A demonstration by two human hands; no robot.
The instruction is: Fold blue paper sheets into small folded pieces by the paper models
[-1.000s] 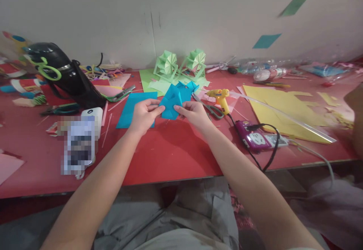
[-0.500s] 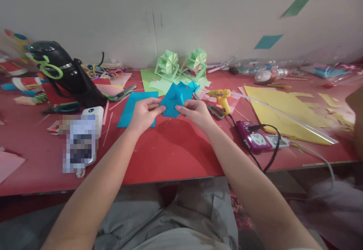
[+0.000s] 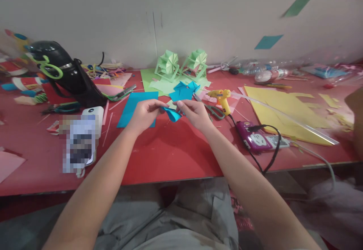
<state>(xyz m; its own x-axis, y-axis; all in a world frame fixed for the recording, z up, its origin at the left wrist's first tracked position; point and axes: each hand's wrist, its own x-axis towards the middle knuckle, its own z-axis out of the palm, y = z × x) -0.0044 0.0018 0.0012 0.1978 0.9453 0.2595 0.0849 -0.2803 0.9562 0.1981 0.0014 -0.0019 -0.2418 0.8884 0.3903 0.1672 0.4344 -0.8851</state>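
Note:
Between my two hands is a piece of folded blue paper (image 3: 173,115), held just above the red table and tipped so its folds face me. My left hand (image 3: 146,114) pinches its left edge with thumb and fingers. From the other side my right hand (image 3: 193,113) grips the right part, its fingertips partly hiding the paper. Flat beside my left hand lies a blue sheet (image 3: 133,108). Just beyond my hands rests another folded blue paper piece (image 3: 185,88). Two light green folded-paper wheels on stands (image 3: 168,65) are at the back.
A yellow glue gun (image 3: 221,97) and scissors (image 3: 216,112) lie right of my hands. Further right are a purple power socket (image 3: 255,138) and yellow sheets (image 3: 280,110). On the left stand a phone (image 3: 82,140) and a leaning black bottle (image 3: 65,70).
The blue paper has been tipped from a broad upright face to a narrow folded view, slightly lower. My right hand has shifted slightly left, closer to my left hand.

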